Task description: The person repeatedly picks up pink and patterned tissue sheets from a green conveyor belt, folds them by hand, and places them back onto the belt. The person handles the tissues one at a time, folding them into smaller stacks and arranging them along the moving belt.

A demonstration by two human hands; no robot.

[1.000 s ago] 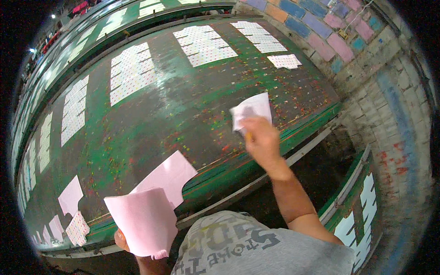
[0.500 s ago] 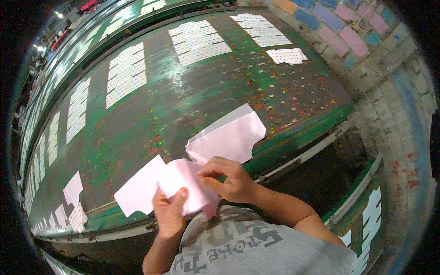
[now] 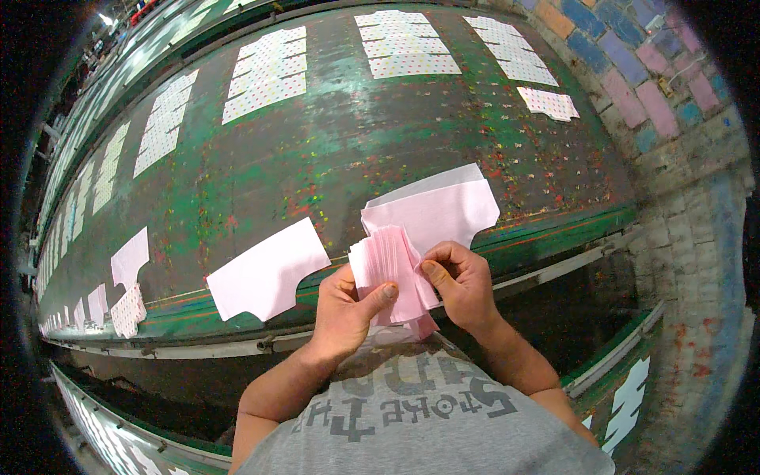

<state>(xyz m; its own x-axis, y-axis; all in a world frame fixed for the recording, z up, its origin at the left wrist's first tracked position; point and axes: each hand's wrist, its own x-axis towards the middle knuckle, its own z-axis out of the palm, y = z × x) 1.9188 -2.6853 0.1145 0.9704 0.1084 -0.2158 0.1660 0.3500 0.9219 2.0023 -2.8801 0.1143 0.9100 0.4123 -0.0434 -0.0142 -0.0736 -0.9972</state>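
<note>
A folded stack of pink cut fabric pieces is held over the table's near edge, its many layer edges fanned out. My left hand clamps the stack from the left, thumb on top. At its right side, my right hand pinches some layers between thumb and fingers. Just beyond the stack lies a pink piece with curved cutouts, on top of a greyish-white sheet. To the left, a single pale pink piece rests flat at the table edge.
The long green table is speckled with paint. Rows of dotted white pieces lie along its far side, and a small dotted piece sits at the right. More pink and dotted pieces line the near left edge. A brick floor runs along the right.
The stack has been bent so its layer edges fan out. My right hand now pinches its right side. The view has shifted, and the left pale piece appears apart from the stack.
</note>
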